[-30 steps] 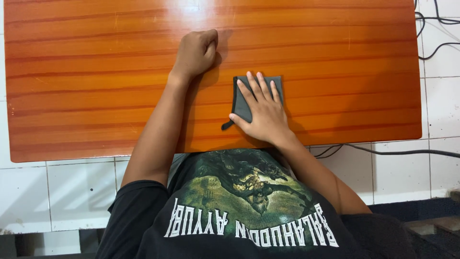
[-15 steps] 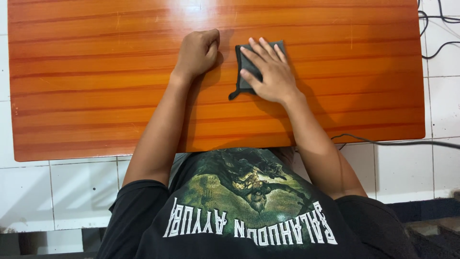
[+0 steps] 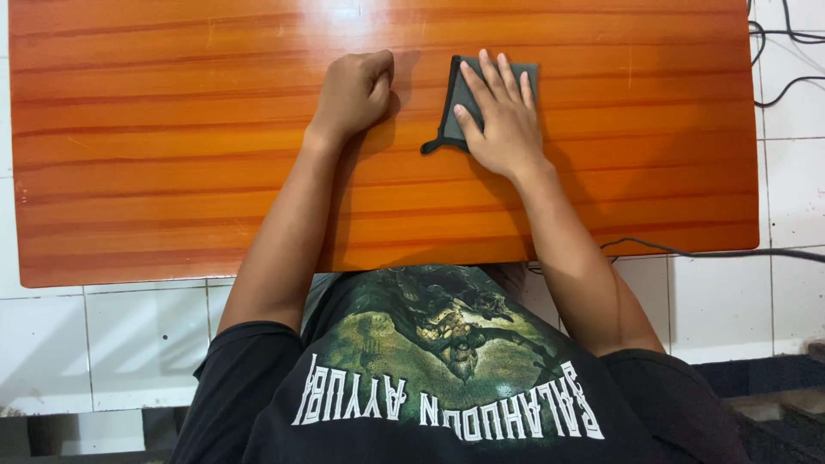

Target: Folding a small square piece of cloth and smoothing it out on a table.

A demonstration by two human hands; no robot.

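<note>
Two hands on a glossy orange-brown wooden table (image 3: 172, 172), and that's pretty much the whole scene. Right hand (image 3: 500, 116) lies flat with its fingers spread open, palm down on a small dark grey pouch (image 3: 526, 76), pressing it rather than gripping it. That pouch sits toward the far middle of the tabletop, a bit right of centre, and a short black strap (image 3: 434, 148) pokes out from its near left corner. Left hand (image 3: 352, 90) is curled into a loose fist, holding nothing, resting on the wood just left of the pouch without touching it. Black cables (image 3: 786, 43) trail over the white tiled floor (image 3: 129, 344) past the table's far right corner, and another cable (image 3: 713, 253) runs along the near right edge.
</note>
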